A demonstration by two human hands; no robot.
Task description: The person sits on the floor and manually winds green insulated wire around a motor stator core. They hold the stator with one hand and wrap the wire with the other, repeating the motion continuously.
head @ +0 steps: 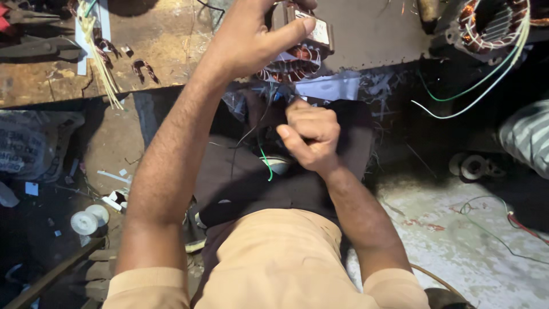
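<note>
My left hand [257,34] is raised at the top centre and grips a small motor stator [297,54] with copper windings and a metal core. Thin dark wires [257,123] and one green wire [266,163] hang down from it over my lap. My right hand [309,137] sits below the stator, fingers closed in a fist around those dark wires. Whether it also holds a tool I cannot tell.
A worn wooden bench [166,46] runs across the top with pliers [40,48], pale sleeving strips [103,68] and wire scraps. A larger stator [492,23] with green and white leads sits at top right. Tape rolls [88,220] and loose wires lie on the floor.
</note>
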